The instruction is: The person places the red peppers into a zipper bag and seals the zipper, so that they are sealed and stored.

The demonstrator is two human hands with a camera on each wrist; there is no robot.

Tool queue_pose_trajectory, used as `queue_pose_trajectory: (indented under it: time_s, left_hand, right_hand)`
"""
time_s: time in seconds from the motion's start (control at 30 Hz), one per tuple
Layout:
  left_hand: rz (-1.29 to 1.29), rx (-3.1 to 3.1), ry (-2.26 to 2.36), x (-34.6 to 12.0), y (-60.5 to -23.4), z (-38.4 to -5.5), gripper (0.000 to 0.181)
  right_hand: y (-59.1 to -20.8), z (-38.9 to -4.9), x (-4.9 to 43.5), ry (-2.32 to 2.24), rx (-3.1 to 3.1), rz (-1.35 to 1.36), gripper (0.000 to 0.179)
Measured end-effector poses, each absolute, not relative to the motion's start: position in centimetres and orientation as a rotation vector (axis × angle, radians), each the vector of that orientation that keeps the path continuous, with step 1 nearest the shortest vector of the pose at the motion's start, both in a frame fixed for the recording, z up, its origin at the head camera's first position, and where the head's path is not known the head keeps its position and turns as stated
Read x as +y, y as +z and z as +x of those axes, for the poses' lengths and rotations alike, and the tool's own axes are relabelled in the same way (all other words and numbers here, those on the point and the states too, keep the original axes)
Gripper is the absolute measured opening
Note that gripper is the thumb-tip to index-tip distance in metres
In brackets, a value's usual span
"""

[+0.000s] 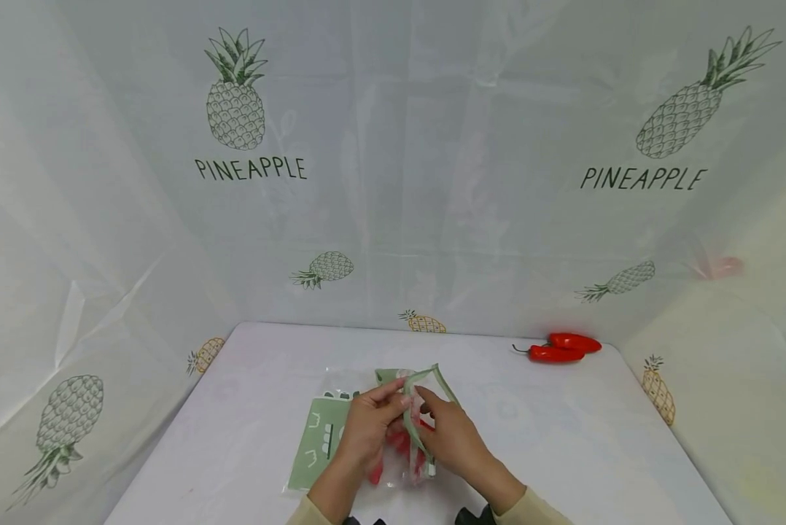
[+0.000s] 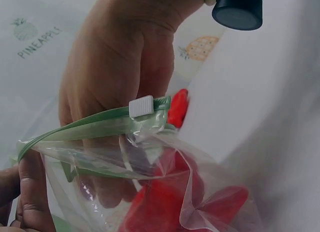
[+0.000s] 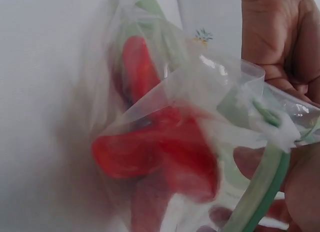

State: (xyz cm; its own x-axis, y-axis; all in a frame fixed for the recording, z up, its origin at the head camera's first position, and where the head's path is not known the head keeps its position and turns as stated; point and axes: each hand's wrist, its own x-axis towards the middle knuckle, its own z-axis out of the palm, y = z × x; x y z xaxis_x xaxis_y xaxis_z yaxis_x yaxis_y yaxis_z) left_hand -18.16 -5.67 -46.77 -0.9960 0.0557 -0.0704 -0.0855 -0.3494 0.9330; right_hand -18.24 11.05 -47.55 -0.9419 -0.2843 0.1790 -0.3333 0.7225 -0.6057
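Observation:
A clear zip bag [image 1: 399, 476] with a green rim is between the two hands, its mouth spread. Through its plastic show several red chili peppers [image 3: 190, 157]. My left hand [image 1: 367, 424] pinches the rim on the left side. My right hand [image 1: 457, 437] is at the mouth from the right, and its fingers [image 2: 107, 192] reach down inside, seen through the plastic close to the peppers. Between those fingers I see no pepper held. A white slider [image 2: 141, 106] sits at one end of the rim.
Two red chili peppers [image 1: 557, 354] lie at the table's back right corner. Flat green printed packaging [image 1: 314, 445] lies under and left of the left hand. White sheets [image 1: 393, 182] with pineapple prints hang behind and beside the white table [image 1: 563, 437].

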Motion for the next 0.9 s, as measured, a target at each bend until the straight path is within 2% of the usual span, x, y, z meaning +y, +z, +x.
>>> queue_pose_trajectory:
  time_s: [0.1, 0.4, 0.67, 0.9]
  left_hand:
    - [-0.041, 1.749, 2.517, -5.8, -46.9, -18.3, 0.041]
    - [-0.033, 1.720, 2.514, -6.1, -47.0, -18.2, 0.044]
    - [-0.027, 1.707, 2.495, -6.2, -47.3, -18.4, 0.044]
    - [-0.001, 1.697, 2.495, -6.2, -47.3, -18.5, 0.044]
  right_hand:
    - [-47.6, -18.2, 11.1, 1.063, -2.854, 0.431, 0.056]
    - [-48.2, -18.4, 11.8, 1.308, -2.738, 0.291, 0.057]
    - [-48.3, -18.9, 13.0, 1.372, -2.608, 0.243, 0.045]
    - [-47.8, -19.4, 14.5, 1.287, -2.587, 0.216, 0.043]
